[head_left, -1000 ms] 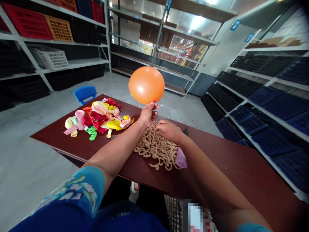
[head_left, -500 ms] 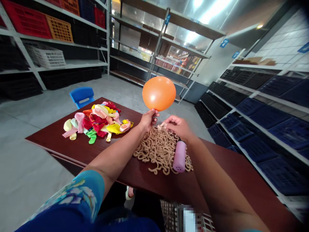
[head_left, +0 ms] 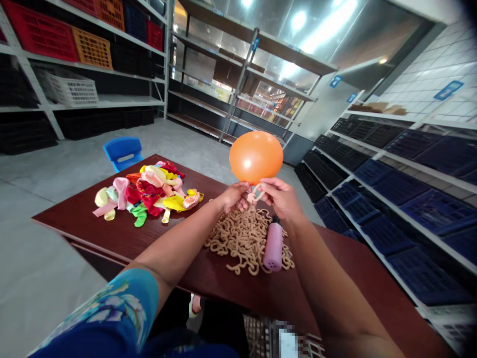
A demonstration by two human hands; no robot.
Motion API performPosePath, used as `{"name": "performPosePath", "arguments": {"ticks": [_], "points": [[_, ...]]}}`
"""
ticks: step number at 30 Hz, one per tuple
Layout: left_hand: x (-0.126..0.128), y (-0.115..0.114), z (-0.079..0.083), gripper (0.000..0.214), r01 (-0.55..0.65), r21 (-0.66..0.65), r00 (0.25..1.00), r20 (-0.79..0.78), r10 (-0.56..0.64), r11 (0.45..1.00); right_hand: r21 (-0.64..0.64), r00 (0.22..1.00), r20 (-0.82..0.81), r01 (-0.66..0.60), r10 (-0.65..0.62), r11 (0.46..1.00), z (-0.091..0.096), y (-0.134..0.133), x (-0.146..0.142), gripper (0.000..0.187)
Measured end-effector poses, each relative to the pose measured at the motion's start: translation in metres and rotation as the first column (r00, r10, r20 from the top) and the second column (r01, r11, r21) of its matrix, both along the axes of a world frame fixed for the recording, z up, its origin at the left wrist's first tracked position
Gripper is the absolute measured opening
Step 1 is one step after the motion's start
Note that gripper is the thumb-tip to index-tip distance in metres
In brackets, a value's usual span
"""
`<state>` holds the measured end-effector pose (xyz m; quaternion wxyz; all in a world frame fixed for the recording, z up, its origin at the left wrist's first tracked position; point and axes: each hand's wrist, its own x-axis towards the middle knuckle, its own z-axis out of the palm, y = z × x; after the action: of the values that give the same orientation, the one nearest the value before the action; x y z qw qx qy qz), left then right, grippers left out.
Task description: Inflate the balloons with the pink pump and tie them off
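Note:
An inflated orange balloon (head_left: pixel 256 157) stands above the table, its neck pinched in my left hand (head_left: pixel 235 197). My right hand (head_left: pixel 279 197) is closed on a short beige cord (head_left: pixel 256 193), which it holds against the balloon's neck beside my left fingers. Whether the cord is looped round the neck, I cannot tell. Below both hands lies a pile of curled beige cords (head_left: pixel 238 237). A pink hand pump (head_left: pixel 274 247) with a black top rests on the pile's right side.
Limp balloons in many colours (head_left: pixel 149 191) are heaped on the left of the dark brown table (head_left: pixel 89 223). Beyond it stands a blue chair (head_left: pixel 123 153). Shelves with dark blue crates (head_left: pixel 432 206) line the right side. A plastic crate (head_left: pixel 257 330) sits below the table's front edge.
My right hand has come up from the cord pile with a beige cord and met my left hand at the balloon's neck. The balloon sits slightly lower and further right.

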<state>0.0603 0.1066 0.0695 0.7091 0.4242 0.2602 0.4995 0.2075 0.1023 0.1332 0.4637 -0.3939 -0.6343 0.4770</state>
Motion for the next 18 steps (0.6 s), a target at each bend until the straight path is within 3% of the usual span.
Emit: {"name": "performPosePath", "arguments": {"ticks": [7, 15, 18], "points": [[0.003, 0.005, -0.010, 0.021, -0.022, -0.023, 0.989, -0.146, 0.018, 0.999, 0.114, 0.967, -0.249, 0.078, -0.047, 0.990, 0.025, -0.011, 0.014, 0.023], [0.001, 0.005, -0.012, 0.027, -0.055, 0.082, 0.968, -0.238, 0.073, 0.995, 0.256, 0.913, -0.407, 0.122, -0.008, 0.959, 0.046, -0.014, 0.035, 0.019], [0.001, 0.009, -0.015, 0.026, -0.108, 0.081, 0.969, -0.213, 0.123, 0.991, 0.220, 0.944, -0.327, 0.122, -0.045, 0.968, 0.050, -0.018, 0.034, 0.021]]}}
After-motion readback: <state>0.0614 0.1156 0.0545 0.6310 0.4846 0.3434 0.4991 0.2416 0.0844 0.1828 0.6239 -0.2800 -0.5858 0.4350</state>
